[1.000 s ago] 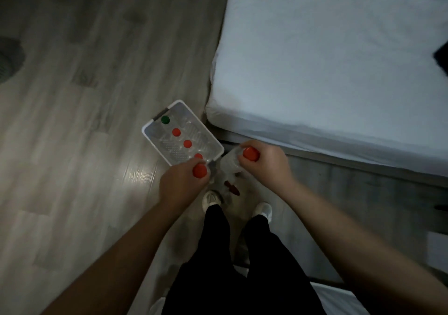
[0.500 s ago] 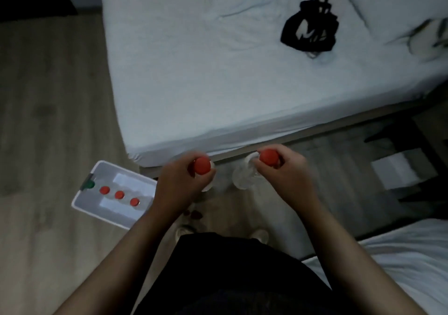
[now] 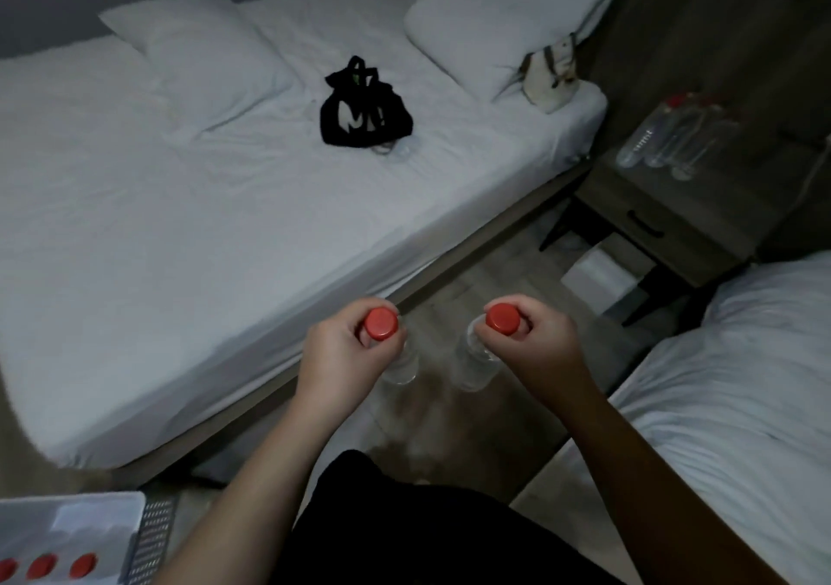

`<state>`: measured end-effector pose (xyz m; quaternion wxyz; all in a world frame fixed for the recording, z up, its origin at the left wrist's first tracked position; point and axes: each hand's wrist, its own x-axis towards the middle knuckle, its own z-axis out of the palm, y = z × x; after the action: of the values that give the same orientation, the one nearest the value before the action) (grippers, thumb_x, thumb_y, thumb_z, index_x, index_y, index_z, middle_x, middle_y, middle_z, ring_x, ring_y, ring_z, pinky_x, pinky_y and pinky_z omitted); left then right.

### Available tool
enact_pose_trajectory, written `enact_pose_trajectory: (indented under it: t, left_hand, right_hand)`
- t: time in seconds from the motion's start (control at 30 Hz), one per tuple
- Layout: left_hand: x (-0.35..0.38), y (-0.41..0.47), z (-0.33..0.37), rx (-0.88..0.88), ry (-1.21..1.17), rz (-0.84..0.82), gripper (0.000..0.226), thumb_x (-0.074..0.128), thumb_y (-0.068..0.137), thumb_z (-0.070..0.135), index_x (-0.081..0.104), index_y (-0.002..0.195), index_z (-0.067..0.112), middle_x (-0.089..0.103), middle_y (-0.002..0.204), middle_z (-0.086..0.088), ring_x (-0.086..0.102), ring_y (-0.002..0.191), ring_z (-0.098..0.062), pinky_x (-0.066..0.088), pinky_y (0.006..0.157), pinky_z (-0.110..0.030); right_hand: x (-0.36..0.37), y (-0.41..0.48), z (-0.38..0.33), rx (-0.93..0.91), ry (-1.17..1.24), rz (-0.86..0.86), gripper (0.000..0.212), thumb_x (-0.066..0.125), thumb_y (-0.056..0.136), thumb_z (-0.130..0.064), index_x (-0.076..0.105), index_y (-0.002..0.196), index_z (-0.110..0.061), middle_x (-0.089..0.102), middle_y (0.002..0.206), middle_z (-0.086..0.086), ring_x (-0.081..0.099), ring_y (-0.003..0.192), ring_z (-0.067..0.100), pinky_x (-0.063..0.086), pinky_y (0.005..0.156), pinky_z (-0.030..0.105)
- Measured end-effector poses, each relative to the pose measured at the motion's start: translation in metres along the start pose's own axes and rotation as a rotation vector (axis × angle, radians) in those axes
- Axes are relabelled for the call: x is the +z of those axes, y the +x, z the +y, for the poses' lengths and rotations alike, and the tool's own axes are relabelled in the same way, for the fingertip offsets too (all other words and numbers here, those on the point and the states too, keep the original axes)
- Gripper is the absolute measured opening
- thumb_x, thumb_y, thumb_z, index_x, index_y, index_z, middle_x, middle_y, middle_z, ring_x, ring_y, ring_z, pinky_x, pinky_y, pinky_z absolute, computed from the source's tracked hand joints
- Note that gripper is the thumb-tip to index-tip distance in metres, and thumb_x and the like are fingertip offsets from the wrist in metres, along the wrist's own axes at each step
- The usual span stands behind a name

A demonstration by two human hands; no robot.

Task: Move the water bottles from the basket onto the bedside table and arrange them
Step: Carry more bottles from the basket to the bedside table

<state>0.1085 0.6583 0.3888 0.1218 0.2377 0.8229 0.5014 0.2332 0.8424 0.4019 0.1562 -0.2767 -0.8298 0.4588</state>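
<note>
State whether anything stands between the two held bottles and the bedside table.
Nothing visible does. The left hand and right hand each grip a bottle over open floor that runs between the beds to the bedside table, where other bottles stand.

We hold left bottle (image 3: pixel 381 323) and right bottle (image 3: pixel 502 321) upright (clear, red-capped). Three caps (image 3: pixel 42 566) show in the basket (image 3: pixel 153 535); more bottles (image 3: pixel 665 139) stand on the bedside table (image 3: pixel 629 197).

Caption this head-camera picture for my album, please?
Left hand grips the left bottle, right hand the right bottle; more bottles sit on the bedside table.

Head camera, forward-down; bedside table (image 3: pixel 701 206) ahead-right, seemingly far.
</note>
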Motion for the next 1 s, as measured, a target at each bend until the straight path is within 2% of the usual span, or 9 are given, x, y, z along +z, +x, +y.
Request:
enact_pose_trajectory:
  t: [0.07, 0.13, 0.27, 0.43, 0.6, 0.67, 0.8, 0.93, 1.0]
  left_hand:
    - [0.018, 0.015, 0.014, 0.036, -0.026, -0.060, 0.022, 0.077, 0.073, 0.021, 0.065, 0.082, 0.038, 0.068, 0.083, 0.023, 0.063, 0.079, 0.003, 0.048, 0.072, -0.017]
    - [0.036, 0.030, 0.028, 0.090, -0.010, -0.119, 0.022, 0.076, 0.073, 0.022, 0.065, 0.082, 0.038, 0.067, 0.086, 0.024, 0.062, 0.080, 0.004, 0.045, 0.071, -0.012]
    - [0.069, 0.064, 0.049, 0.164, -0.004, -0.240, 0.021, 0.075, 0.074, 0.019, 0.066, 0.084, 0.035, 0.066, 0.087, 0.023, 0.062, 0.079, 0.005, 0.043, 0.067, -0.006]
    - [0.121, 0.126, 0.065, 0.221, 0.004, -0.345, 0.014, 0.075, 0.074, 0.019, 0.068, 0.082, 0.028, 0.066, 0.075, 0.018, 0.058, 0.066, 0.005, 0.042, 0.062, -0.012]
    - [0.170, 0.203, 0.083, 0.244, 0.006, -0.470, 0.013, 0.075, 0.074, 0.026, 0.067, 0.085, 0.029, 0.069, 0.081, 0.011, 0.064, 0.075, -0.004, 0.052, 0.069, -0.027]
    - [0.188, 0.236, 0.090, 0.256, 0.018, -0.517, 0.018, 0.077, 0.073, 0.027, 0.067, 0.087, 0.030, 0.069, 0.082, 0.012, 0.064, 0.078, -0.002, 0.053, 0.071, -0.025]
    - [0.219, 0.299, 0.108, 0.332, 0.064, -0.594, 0.025, 0.078, 0.072, 0.029, 0.062, 0.087, 0.042, 0.067, 0.082, 0.021, 0.063, 0.081, 0.006, 0.049, 0.068, -0.009]
    - [0.251, 0.355, 0.120, 0.408, 0.110, -0.652, 0.025, 0.077, 0.072, 0.029, 0.066, 0.093, 0.035, 0.069, 0.087, 0.014, 0.064, 0.081, 0.002, 0.049, 0.072, -0.014]
    - [0.263, 0.374, 0.126, 0.448, 0.129, -0.653, 0.024, 0.076, 0.072, 0.030, 0.066, 0.094, 0.032, 0.069, 0.088, 0.014, 0.064, 0.080, 0.001, 0.050, 0.072, -0.017]
  right_hand:
    - [-0.017, 0.006, 0.014, 0.056, 0.020, 0.041, 0.018, 0.076, 0.076, -0.024, 0.064, 0.083, -0.034, 0.067, 0.079, -0.007, 0.064, 0.078, 0.001, 0.054, 0.073, 0.020]
    - [-0.031, 0.013, 0.027, 0.102, 0.028, 0.097, 0.018, 0.076, 0.076, -0.025, 0.064, 0.087, -0.034, 0.067, 0.081, -0.007, 0.065, 0.078, 0.003, 0.055, 0.074, 0.024]
    - [-0.055, 0.028, 0.039, 0.131, -0.010, 0.148, 0.027, 0.072, 0.080, -0.028, 0.053, 0.088, -0.044, 0.059, 0.085, -0.018, 0.058, 0.081, -0.004, 0.044, 0.071, 0.013]
    - [-0.089, 0.068, 0.064, 0.171, -0.054, 0.292, 0.017, 0.073, 0.079, -0.023, 0.064, 0.088, -0.034, 0.063, 0.083, -0.019, 0.059, 0.082, -0.010, 0.043, 0.065, 0.003]
    - [-0.119, 0.128, 0.090, 0.259, -0.088, 0.387, 0.017, 0.075, 0.077, -0.022, 0.065, 0.087, -0.032, 0.064, 0.079, -0.019, 0.060, 0.075, -0.010, 0.042, 0.063, 0.001]
    - [-0.131, 0.155, 0.097, 0.283, -0.112, 0.429, 0.020, 0.076, 0.077, -0.023, 0.064, 0.090, -0.032, 0.062, 0.080, -0.021, 0.060, 0.073, -0.008, 0.040, 0.064, 0.002]
    - [-0.155, 0.208, 0.109, 0.288, -0.135, 0.500, 0.020, 0.078, 0.075, -0.022, 0.065, 0.089, -0.029, 0.062, 0.078, -0.022, 0.059, 0.078, -0.012, 0.041, 0.066, 0.001]
    - [-0.174, 0.255, 0.119, 0.357, -0.117, 0.571, 0.021, 0.077, 0.076, -0.024, 0.067, 0.094, -0.023, 0.064, 0.082, -0.013, 0.060, 0.077, -0.005, 0.044, 0.069, 0.008]
    - [-0.181, 0.269, 0.123, 0.391, -0.081, 0.597, 0.022, 0.077, 0.076, -0.025, 0.067, 0.096, -0.023, 0.064, 0.083, -0.014, 0.060, 0.079, -0.003, 0.046, 0.070, 0.012]
